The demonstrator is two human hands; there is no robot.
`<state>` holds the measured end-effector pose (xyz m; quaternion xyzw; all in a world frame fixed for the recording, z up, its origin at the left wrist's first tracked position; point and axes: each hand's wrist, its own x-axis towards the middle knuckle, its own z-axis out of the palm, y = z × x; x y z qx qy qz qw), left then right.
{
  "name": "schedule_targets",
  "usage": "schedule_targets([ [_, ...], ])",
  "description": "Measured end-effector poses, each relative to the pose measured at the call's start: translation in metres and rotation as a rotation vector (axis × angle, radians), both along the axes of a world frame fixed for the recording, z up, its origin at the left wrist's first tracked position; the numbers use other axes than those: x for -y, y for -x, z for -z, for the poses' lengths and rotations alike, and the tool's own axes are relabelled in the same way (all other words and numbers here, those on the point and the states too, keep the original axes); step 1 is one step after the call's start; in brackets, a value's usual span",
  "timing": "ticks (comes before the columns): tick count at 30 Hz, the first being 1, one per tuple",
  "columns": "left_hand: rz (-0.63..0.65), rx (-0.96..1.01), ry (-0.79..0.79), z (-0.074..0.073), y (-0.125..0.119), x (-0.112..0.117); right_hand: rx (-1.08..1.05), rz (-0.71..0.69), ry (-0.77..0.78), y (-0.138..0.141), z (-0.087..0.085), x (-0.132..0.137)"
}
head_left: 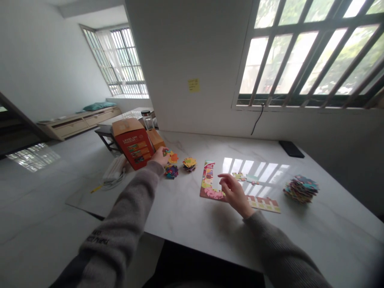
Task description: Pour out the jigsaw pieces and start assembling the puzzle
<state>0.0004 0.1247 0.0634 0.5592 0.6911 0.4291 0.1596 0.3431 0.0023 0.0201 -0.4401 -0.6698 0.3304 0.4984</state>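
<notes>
My left hand (161, 156) reaches to the colourful puzzle pieces (172, 157) beside the box, its bent fingers closed at their left edge. Just in front of them lies a small stack of purple pieces (171, 172). Another stack with yellow pieces on top (189, 164) stands to the right. My right hand (234, 193) is open, fingers loosely bent and apart, over a partly joined puzzle border (207, 182). It covers part of the border's lower strip, which shows again on its right. Joined loose pieces (252, 179) lie behind this hand.
A red puzzle box (135, 146) with raised flaps stands at the table's left, near white cables (115, 176). A tall stack of pieces (301, 189) is at right, with a black phone (291, 149) behind. A yellow note (193, 85) is on the wall.
</notes>
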Motion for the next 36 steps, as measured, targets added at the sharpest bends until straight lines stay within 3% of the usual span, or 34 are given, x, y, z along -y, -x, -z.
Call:
schedule_targets([
  [4,0.036,-0.303,0.183,-0.005,0.000,-0.025,0.031,0.004,-0.014,0.000,0.000,0.000],
  [10,0.111,-0.415,0.280,0.009,-0.015,-0.047,0.049,0.008,-0.028,-0.002,0.000,-0.001],
  [18,0.134,-0.627,0.377,0.002,0.002,-0.020,0.046,-0.004,-0.032,-0.002,-0.005,0.002],
  [22,0.206,-0.787,0.508,0.010,0.012,-0.005,0.049,-0.012,-0.041,0.000,-0.008,0.004],
  [28,0.289,-0.631,0.505,0.026,0.022,-0.008,0.045,0.000,-0.049,-0.003,-0.008,0.003],
  [36,0.327,-0.627,0.520,0.021,0.019,-0.011,0.007,0.023,-0.050,-0.004,-0.009,0.002],
])
